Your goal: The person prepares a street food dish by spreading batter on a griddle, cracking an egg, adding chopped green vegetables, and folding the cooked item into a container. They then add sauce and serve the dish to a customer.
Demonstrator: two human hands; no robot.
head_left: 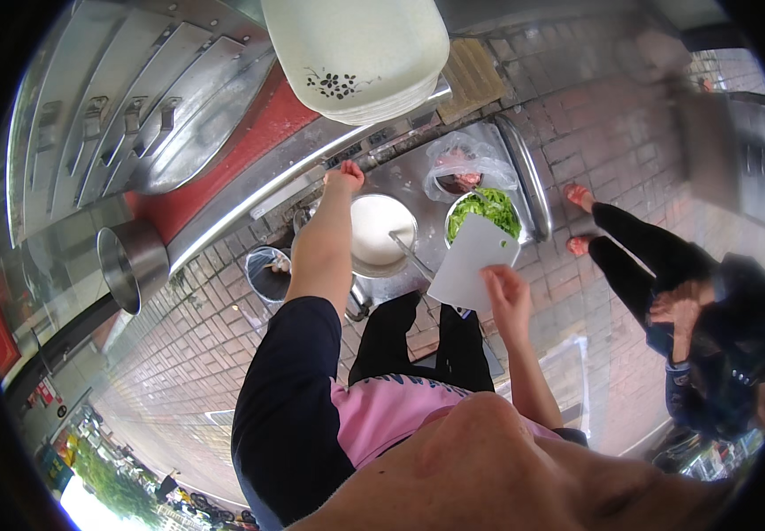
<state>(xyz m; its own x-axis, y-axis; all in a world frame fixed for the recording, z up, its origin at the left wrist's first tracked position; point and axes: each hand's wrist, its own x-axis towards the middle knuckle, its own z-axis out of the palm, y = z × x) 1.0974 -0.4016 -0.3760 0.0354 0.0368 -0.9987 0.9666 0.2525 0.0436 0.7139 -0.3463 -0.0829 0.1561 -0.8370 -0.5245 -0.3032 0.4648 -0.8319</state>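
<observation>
My right hand grips a flat white plastic sheet with rounded corners, its fingers on the near right edge. That sheet slants over the near part of a bowl of chopped green leaves. Stretched past the pot, my left hand has its fingers curled near the metal counter's edge. Whatever those fingers may hold is too small to tell. Below that hand, a round pot of white liquid has a metal ladle leaning in it. Behind the greens, a clear plastic bag partly covers a bowl of reddish food.
A stack of pale trays with a dark flower print rises at the far side. A bag-lined bin stands at left, and a steel pot farther left. A metal rail edges the cart. Another person is at right.
</observation>
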